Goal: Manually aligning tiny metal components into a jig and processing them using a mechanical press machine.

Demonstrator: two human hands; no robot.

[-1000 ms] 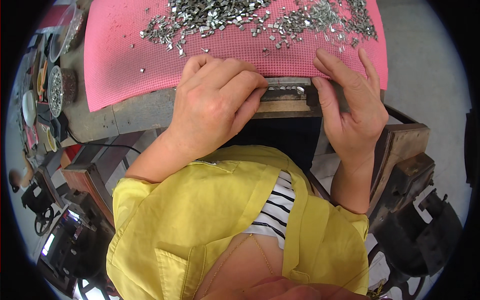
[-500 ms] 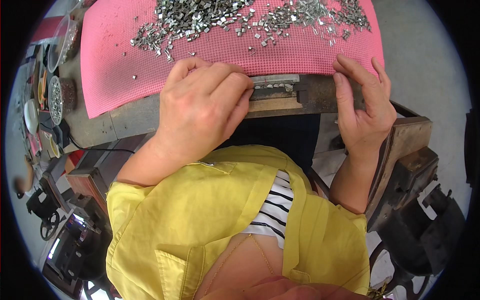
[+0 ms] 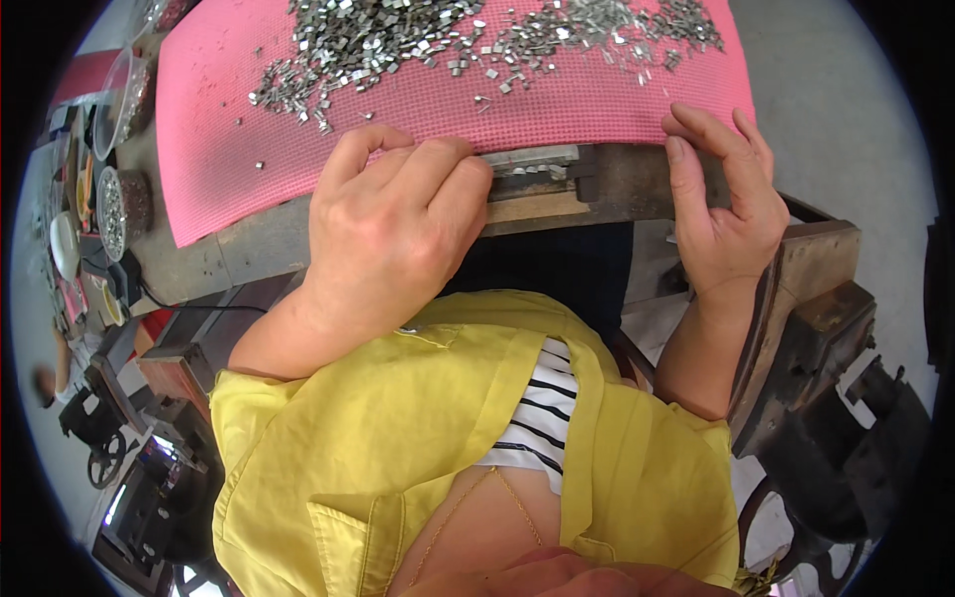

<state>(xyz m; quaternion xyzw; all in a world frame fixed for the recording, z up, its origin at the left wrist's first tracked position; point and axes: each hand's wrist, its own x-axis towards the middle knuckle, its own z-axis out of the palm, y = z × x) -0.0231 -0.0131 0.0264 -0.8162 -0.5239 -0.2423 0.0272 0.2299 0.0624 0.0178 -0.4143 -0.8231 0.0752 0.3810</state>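
Note:
My left hand (image 3: 398, 219) is closed, its fingers curled down over the left part of a narrow metal fixture (image 3: 537, 156) on the bench's front edge. Whatever its fingertips pinch is hidden under the hand. A short row of small shiny metal pieces (image 3: 542, 172) sits in the fixture's slot, to the right of those fingers. My right hand (image 3: 734, 204) is open at the right end of the pink mesh mat (image 3: 398, 114). Its thumb and forefinger are apart, with nothing visible between them.
Heaps of small metal clips (image 3: 368, 40) and thin pins (image 3: 617, 30) cover the mat's far side. A round tub (image 3: 123, 204) of small parts and a clear bowl (image 3: 124, 99) stand at left. Dark machines (image 3: 846, 388) flank me. Another person (image 3: 65, 368) is at far left.
The bench, mat and fixture appear slightly further left in the picture. My left hand is still curled over the fixture, and my right hand keeps nearly the same open pose.

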